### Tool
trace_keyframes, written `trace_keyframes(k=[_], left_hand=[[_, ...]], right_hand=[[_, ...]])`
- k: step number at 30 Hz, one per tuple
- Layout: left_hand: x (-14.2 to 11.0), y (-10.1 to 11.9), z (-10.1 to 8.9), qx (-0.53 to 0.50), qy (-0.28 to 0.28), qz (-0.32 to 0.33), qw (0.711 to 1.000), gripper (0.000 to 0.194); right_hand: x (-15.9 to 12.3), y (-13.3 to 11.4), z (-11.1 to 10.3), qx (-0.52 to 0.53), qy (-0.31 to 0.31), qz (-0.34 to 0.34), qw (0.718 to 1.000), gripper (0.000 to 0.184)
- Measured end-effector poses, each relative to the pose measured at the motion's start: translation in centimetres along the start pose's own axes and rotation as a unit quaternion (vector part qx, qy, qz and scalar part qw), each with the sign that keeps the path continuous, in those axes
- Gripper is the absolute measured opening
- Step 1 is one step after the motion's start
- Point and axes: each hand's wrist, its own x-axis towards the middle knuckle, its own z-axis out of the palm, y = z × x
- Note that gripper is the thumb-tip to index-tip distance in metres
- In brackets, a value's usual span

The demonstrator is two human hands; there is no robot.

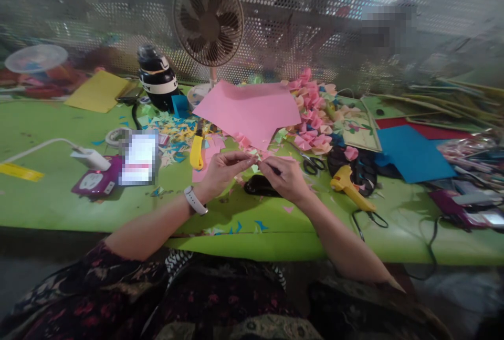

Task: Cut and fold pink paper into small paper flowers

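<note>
My left hand (221, 173), with a white watch band on its wrist, is closed in a pinch at the middle of the table. Its fingertips meet those of my right hand (286, 178), also closed, on a small pale green paper piece (255, 157). The fingers hide most of that piece. Beneath my right hand lies a black object (258, 185), partly covered. Just beyond the fingertips is a large pink paper sheet (248, 106). A yellow cutter (196, 153) lies left of my left hand, and black scissors (313, 164) lie right of my right hand.
Folded pink paper pieces (313, 114) are heaped behind the scissors. A yellow glue gun (350, 187) with a cord lies at right, near blue paper (413, 153). A phone (138, 157), a white plug (90, 158) and a black bottle (157, 80) stand left. A fan (208, 24) is behind.
</note>
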Motion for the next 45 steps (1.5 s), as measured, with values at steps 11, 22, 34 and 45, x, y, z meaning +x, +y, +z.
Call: trace_keyframes(k=[11, 22, 34, 45], left_hand=[[-0.06, -0.04, -0.04, 0.003, -0.009, 0.004, 1.000, 0.027], [-0.02, -0.04, -0.18, 0.012, -0.010, 0.010, 1.000, 0.025], [0.14, -0.49, -0.21, -0.010, -0.024, 0.033, 0.999, 0.019], [-0.03, -0.85, 0.04, -0.059, 0.028, 0.055, 0.996, 0.016]], right_hand=[[0.02, 0.00, -0.11, 0.018, 0.007, -0.007, 1.000, 0.034], [-0.03, 0.05, -0.03, 0.009, 0.006, -0.024, 1.000, 0.032], [0.07, -0.40, -0.21, 0.091, -0.045, 0.012, 0.995, 0.036], [-0.28, -0.02, 0.66, 0.020, 0.028, -0.029, 0.999, 0.021]])
